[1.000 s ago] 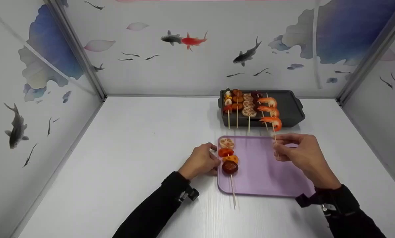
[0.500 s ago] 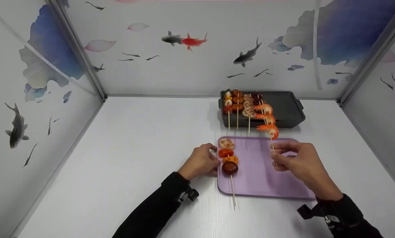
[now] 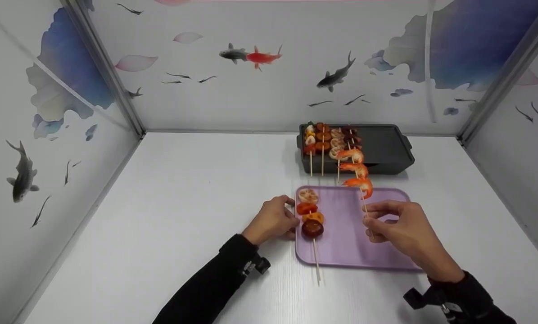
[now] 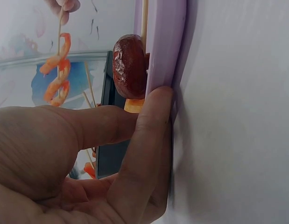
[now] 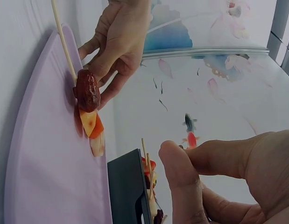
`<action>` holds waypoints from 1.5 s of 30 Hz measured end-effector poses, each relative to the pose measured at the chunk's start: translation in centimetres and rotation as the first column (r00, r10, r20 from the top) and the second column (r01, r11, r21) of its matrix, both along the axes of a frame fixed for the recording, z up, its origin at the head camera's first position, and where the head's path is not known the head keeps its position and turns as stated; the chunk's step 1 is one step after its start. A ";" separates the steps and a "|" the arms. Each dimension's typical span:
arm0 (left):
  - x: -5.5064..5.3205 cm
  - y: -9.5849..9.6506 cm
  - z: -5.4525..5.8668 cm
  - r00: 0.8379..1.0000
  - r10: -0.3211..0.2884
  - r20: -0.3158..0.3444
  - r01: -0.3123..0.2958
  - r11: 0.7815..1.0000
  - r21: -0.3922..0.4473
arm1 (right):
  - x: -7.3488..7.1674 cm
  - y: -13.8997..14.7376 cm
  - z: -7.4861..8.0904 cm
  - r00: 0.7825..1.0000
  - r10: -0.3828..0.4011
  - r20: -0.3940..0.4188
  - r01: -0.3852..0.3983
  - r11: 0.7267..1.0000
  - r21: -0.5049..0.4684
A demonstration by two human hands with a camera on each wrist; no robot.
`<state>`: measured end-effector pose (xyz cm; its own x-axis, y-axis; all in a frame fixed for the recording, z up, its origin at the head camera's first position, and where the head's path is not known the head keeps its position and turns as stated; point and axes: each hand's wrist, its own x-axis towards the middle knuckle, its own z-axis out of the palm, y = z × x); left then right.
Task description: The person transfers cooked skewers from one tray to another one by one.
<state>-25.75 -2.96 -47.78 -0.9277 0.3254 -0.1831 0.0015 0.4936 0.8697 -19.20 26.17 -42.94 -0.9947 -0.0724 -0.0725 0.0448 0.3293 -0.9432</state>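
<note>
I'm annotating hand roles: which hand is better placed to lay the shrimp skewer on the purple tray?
Probably the right hand: it pinches the shrimp skewer above the purple tray. The left hand touches the tray's left edge and holds no skewer.

It looks like a studio or lab booth: white panels (image 3: 250, 108) printed with fish (image 3: 334, 76) and blue leaves (image 3: 480, 45) stand at nine, twelve and three o'clock around a white tabletop (image 3: 183, 193), metal posts (image 3: 104, 67) join them at ten and two, and small cameras (image 3: 263, 265) sit at black cuffs (image 3: 237, 246).
</note>
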 end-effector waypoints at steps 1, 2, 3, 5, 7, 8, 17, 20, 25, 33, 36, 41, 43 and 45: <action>0.0 0.0 0.0 1.000 0.000 0.000 0.000 1.000 0.002 | 0.1 -0.1 -0.1 1.000 0.000 0.005 0.000 1.000 0.004; 0.0 0.0 -0.1 1.000 0.001 0.001 -0.001 1.000 0.003 | 0.1 -0.1 -0.1 1.000 0.000 0.009 0.000 1.000 0.008; -0.1 0.0 -0.1 1.000 0.002 0.003 -0.002 1.000 0.003 | 0.2 -0.2 -0.2 1.000 0.001 0.015 -0.001 1.000 0.009; -0.1 0.0 -0.2 1.000 0.004 0.011 -0.004 1.000 0.011 | 0.3 -0.3 -0.3 1.000 0.002 0.026 -0.002 1.000 0.011; -0.1 0.0 -0.3 1.000 0.003 0.019 -0.004 1.000 0.013 | 0.4 -0.5 -0.5 0.999 0.005 0.034 -0.005 1.000 0.020; 0.0 0.0 -0.3 1.000 0.003 0.021 -0.003 1.000 0.011 | 0.5 -0.5 -0.5 0.999 0.006 0.041 -0.007 1.000 0.020; -0.1 -0.1 0.0 1.000 0.006 0.019 -0.006 1.000 -0.009 | 1.1 -1.4 -1.0 0.997 0.008 0.073 -0.008 1.000 -0.003; -0.1 -0.1 0.1 1.000 0.002 0.012 -0.002 1.000 -0.016 | 1.4 -1.6 -1.1 0.997 0.003 0.081 -0.004 1.000 0.013; 0.0 -0.1 0.1 1.000 0.000 0.013 0.000 1.000 -0.006 | 1.7 -1.8 -1.2 0.995 -0.008 0.104 0.003 0.999 0.042; -0.1 0.0 0.0 1.000 0.008 0.017 -0.007 1.000 -0.013 | 2.4 -2.1 -1.5 0.992 -0.011 0.129 -0.002 0.995 0.096; -0.1 0.0 0.0 1.000 0.008 0.018 -0.008 1.000 -0.014 | 2.7 -2.1 -1.6 0.992 -0.003 0.125 -0.011 0.994 0.106; -0.1 0.0 0.0 1.000 0.005 0.022 -0.004 1.000 -0.020 | 3.1 -2.3 -1.8 0.991 0.015 0.135 -0.029 0.995 0.099; -0.1 0.0 0.0 1.000 0.007 0.029 -0.007 1.000 -0.024 | 3.2 -2.4 -1.9 0.988 0.015 0.151 -0.029 0.995 0.091; -0.1 0.0 0.1 0.999 0.008 0.031 -0.008 1.000 -0.026 | 3.3 -2.5 -2.0 0.985 0.014 0.171 -0.028 0.996 0.080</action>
